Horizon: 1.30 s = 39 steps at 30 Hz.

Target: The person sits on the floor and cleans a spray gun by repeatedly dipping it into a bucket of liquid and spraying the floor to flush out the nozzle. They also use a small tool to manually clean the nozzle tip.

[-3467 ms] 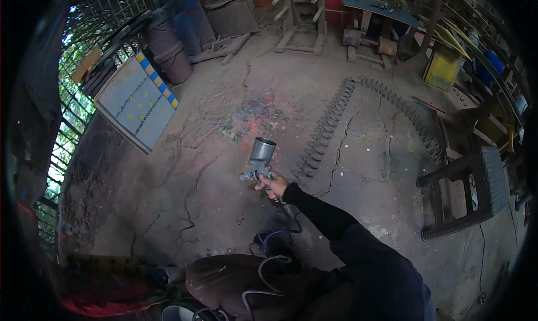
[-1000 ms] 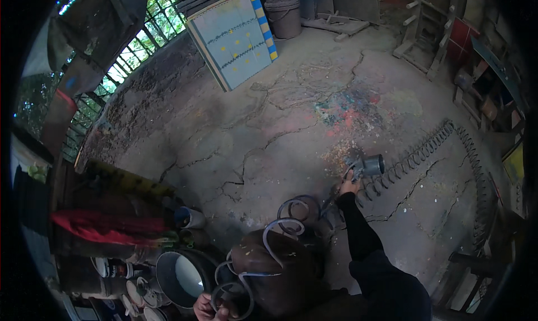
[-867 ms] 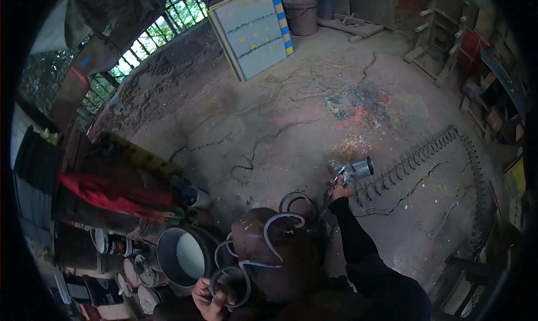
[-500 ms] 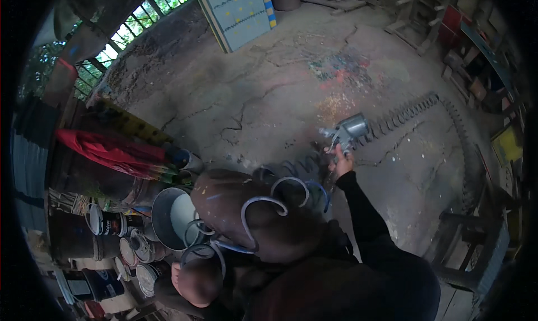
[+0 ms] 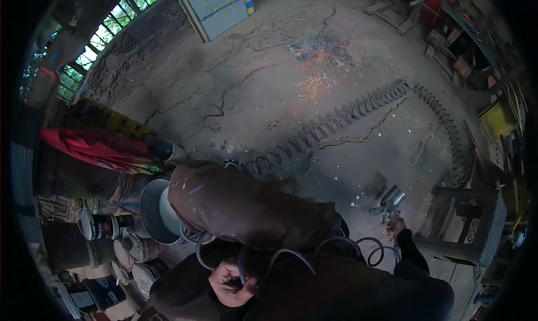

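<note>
In my right hand (image 5: 397, 227), out to the right and low, is a spray gun (image 5: 392, 200) with a shiny metal cup. The fingers wrap its grip. My left hand (image 5: 231, 284) lies near my lap, its fingers curled round a loop of grey coiled air hose (image 5: 291, 255). Stretched-out loops of that hose run across my lap towards the right hand. More of its tight coils lie across the floor to the far right. My brown trouser leg (image 5: 241, 203) covers part of the hose and of a dark bucket (image 5: 147, 211) holding pale liquid.
Paint cans (image 5: 98, 224) and lidded tubs crowd the left side, below a red cloth (image 5: 95, 150). A dark stool (image 5: 485, 231) stands at the right. A pale blue panel (image 5: 216, 10) leans at the back. The concrete floor (image 5: 235, 102) has cracks and paint stains.
My right hand has carried the spray gun down and right, towards the stool. My left hand has moved right, across my lap, with the hose. The whole view has shifted slightly.
</note>
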Available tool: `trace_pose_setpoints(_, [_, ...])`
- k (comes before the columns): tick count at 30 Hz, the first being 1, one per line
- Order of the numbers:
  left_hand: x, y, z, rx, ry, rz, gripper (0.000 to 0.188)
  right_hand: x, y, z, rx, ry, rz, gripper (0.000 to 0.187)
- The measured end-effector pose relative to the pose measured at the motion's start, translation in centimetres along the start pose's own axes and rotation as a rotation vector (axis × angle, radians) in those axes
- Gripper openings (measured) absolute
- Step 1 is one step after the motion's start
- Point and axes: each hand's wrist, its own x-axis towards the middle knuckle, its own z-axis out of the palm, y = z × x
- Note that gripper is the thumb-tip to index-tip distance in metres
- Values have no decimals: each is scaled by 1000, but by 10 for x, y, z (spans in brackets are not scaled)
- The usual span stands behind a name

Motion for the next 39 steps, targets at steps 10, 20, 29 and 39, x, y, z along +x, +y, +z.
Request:
trace_pose_setpoints(10, [17, 12, 9, 238, -319, -1, 18, 49, -16, 159, 391, -64, -205, 47])
trace_pose_setpoints(20, [-6, 9, 9, 129, -9, 1, 16, 100, -49, 159, 775, 156, -211, 57])
trace_pose_setpoints(29, [0, 12, -7, 193, 92, -5, 16, 85, -161, 216, 859, -94, -334, 58])
trace_pose_setpoints(39, [48, 22, -30, 366, 55, -138, 14, 101, -251, 360, 167, -421, -356, 46])
